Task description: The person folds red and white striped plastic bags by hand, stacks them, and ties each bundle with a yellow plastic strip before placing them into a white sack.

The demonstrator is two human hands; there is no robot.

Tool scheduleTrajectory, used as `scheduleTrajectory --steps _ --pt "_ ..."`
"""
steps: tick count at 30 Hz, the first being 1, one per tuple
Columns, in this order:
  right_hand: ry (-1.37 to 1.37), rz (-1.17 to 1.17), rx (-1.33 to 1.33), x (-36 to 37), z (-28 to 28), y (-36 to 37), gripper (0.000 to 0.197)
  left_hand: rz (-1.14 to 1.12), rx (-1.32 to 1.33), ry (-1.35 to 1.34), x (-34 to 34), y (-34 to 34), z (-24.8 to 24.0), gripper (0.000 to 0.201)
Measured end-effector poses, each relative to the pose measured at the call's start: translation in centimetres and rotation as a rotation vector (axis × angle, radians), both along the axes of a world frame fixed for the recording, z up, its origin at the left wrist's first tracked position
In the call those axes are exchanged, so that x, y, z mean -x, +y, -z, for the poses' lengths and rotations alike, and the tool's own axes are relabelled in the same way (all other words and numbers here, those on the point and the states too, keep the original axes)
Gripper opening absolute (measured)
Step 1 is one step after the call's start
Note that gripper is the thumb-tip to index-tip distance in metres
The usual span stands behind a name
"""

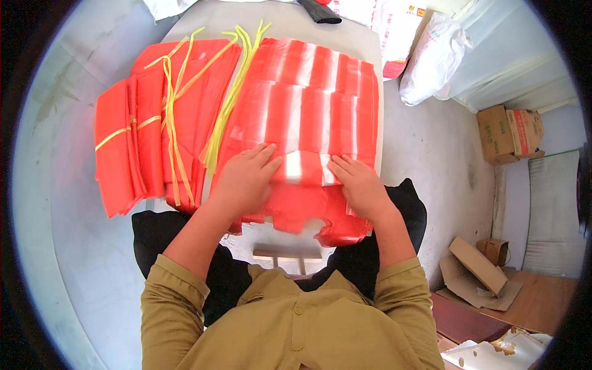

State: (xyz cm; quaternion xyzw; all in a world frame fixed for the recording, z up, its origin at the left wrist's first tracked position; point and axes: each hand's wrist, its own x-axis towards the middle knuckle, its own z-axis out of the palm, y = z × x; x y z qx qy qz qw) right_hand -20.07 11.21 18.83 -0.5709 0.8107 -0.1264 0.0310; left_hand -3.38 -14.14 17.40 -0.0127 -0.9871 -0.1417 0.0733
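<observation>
A flat stack of red-and-white striped plastic bags point(302, 105) lies in front of me, its near ends with cut-out handles hanging over the table's front edge. My left hand point(246, 179) rests flat on the near left part of the stack, fingers stretched out. On the near right part lies my right hand point(359, 185), its fingers also extended and pressing on the plastic. Along the stack's left side runs a bunch of yellow tie strips point(231, 105). Further left are folded red bag bundles point(117, 151), bound with thin yellow strips, and more loose yellow strips point(172, 135) lie across the red bags.
The pale table point(216, 21) carries the bags between my knees. Behind it stand white sacks point(435, 58) and a dark object point(320, 11). Cardboard boxes point(509, 132) sit by the right wall, with flattened cardboard point(475, 271) nearer me on a brown wooden surface point(536, 302).
</observation>
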Motion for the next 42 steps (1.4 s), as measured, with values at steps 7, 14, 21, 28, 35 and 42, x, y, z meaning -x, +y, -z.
scheduleTrajectory --steps 7,14,21,28,35,42 --pt "-0.224 0.064 -0.085 0.1 -3.5 -0.1 0.052 -0.024 -0.079 0.134 -0.5 -0.4 -0.9 0.036" --pt "-0.567 0.262 -0.369 3.0 -6.6 0.3 0.028 -0.264 -0.448 -0.174 -0.6 -1.2 -3.9 0.017" --pt "-0.511 0.364 -0.307 6.5 -3.2 0.1 0.025 -0.466 -0.586 0.002 1.7 -1.6 -1.6 0.035" --pt "-0.469 0.471 -0.105 4.5 -2.7 0.6 0.025 -0.489 -0.657 -0.021 2.3 -1.7 0.1 0.033" --pt "-0.238 0.309 -0.118 2.8 -1.9 -2.8 0.033 -0.507 -0.669 0.009 2.8 -1.5 1.1 0.022" --pt "-0.508 0.353 -0.074 3.6 -1.1 -5.1 0.029 -0.552 -0.717 0.026 2.6 -1.3 0.5 0.016"
